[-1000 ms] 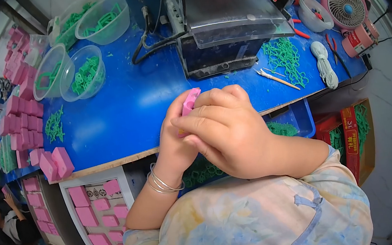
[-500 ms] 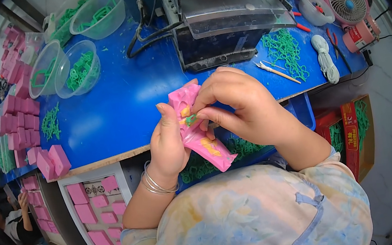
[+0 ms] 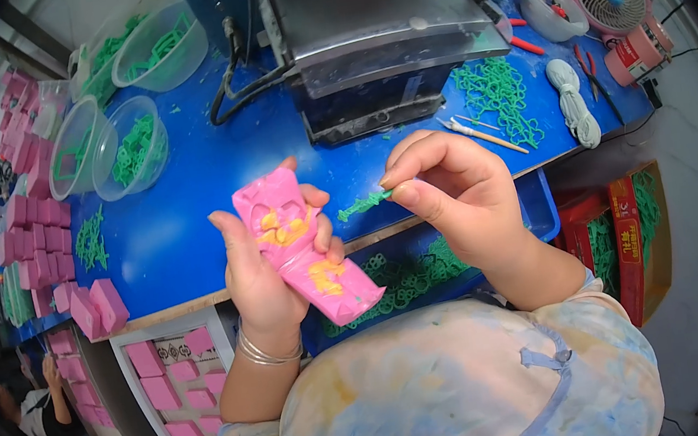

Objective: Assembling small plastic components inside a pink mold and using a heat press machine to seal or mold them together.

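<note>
While our left hand [image 3: 263,288] curls its fingers round a pink mould [image 3: 295,264], our right hand [image 3: 466,193] pinches a green strip [image 3: 362,207].

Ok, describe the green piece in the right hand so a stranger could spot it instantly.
Find the blue table, then the right hand near its front edge. It pinches a thin, knobbly green strip; unlike the green tangle lying farther back, this is held up alone.

- Blue table [image 3: 204,175], with a black machine [image 3: 380,44] on it
- Left of the machine: clear plastic bowls [image 3: 106,168], a small green pile [image 3: 91,242], pink blocks [image 3: 107,305]
- Right of the machine: a green heap [image 3: 501,95], a wooden-handled tool [image 3: 489,135]
- Farther right of it: a bundle of pale cord [image 3: 572,103], red-handled pliers [image 3: 591,77]
</note>
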Motion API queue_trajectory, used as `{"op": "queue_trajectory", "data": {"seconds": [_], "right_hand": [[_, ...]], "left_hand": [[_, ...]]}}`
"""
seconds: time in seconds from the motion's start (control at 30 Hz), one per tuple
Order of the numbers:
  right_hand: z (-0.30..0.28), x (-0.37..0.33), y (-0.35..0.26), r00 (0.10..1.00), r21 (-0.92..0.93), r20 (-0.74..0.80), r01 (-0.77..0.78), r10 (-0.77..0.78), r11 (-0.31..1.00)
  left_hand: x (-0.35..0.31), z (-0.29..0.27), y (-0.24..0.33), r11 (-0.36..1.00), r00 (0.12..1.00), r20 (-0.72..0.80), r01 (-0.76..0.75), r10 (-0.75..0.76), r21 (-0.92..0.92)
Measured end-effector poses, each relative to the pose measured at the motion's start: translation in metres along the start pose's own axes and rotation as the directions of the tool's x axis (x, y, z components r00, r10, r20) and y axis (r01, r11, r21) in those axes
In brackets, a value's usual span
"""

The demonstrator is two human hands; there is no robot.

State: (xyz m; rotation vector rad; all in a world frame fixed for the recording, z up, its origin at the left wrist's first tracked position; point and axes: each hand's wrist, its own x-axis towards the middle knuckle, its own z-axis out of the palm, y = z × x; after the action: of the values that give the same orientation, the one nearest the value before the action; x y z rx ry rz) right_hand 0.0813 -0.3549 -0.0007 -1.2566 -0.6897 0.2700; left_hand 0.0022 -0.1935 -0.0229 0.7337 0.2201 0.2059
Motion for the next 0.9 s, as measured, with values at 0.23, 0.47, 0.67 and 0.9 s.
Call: {"op": "queue_trajectory", "data": {"seconds": [0.23,0.47,0.67,0.9], "right_hand": [[-0.094,0.018,-0.005,0.663,-0.49,-0.51,0.299,-0.548,0.819],[-0.159,0.066,-0.007,0.78,-0.708,-0.433,0.016,-0.452,0.706],[-0.071,0.008,-0.009,0.943,-0.584,0.033,0.287,-0.331,0.759],[-0.008,-0.015,0.02,0.933,-0.309,0.36,0.146,-0.026,0.94]], "left_hand": [[-0.009,-0.047,0.004,0.993,0.983,0.169,0.06,-0.078,0.106],[-0.011,-0.023,0.001,0.97,0.905,0.348,0.219,-0.243,0.107],[-0.019,-0.026,-0.002,0.973,0.891,0.396,0.226,-0.222,0.038],[-0.021,-0.001,-0.018,0.962,0.957,0.227,0.122,-0.179,0.244]]}}
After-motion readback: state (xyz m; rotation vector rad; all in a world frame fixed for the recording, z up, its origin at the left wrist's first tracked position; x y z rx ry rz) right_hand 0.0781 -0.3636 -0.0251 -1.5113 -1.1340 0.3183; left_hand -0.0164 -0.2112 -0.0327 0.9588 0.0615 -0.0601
